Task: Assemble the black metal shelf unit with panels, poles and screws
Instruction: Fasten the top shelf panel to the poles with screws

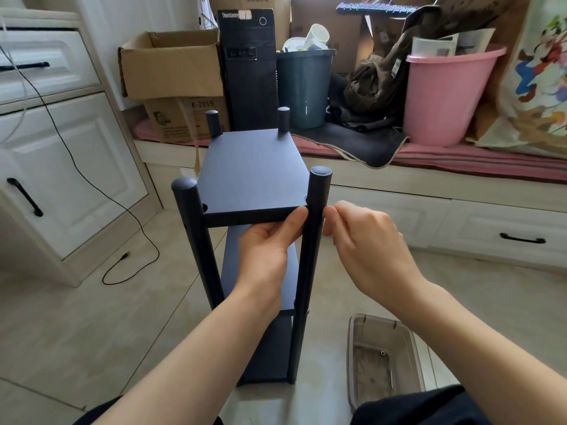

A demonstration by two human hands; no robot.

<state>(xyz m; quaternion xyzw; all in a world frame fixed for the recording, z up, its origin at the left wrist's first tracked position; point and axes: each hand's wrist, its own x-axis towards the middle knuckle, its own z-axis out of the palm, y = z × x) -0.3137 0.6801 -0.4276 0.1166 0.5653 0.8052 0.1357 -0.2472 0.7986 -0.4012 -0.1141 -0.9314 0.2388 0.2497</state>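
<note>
My left hand [266, 240] comes up from under the top panel [251, 170], thumb lying along its front edge and the other fingers curled beneath it, so I have that near corner in my grip. My right hand [365, 240] sits just on the other side of the near right pole [310, 240], fingers bent in with the tips bunched against the pole at the height of the panel's edge; whether anything is pinched between them I cannot tell (the pole hides the fingertips).

The shelf [254, 240] stands upright on the tiled floor [92, 317] right in front of me. The near left pole [196, 240] rises past the top panel, as do the two far poles [283, 121], all capped with round ends. Below my left wrist a lower panel [260, 271] shows between the near poles, and a darker one sits lower still near the floor.

By my right forearm a clear plastic tray [352, 357] lies on the floor, with a small screw [383, 353] in it. Further out, a black cable [122, 265] loops over the tiles beside the white cabinet [61, 179]. Along the bench behind the shelf stand a cardboard box [171, 69], a computer tower [250, 72], a dark bin [303, 87] and a pink bucket [445, 96].
</note>
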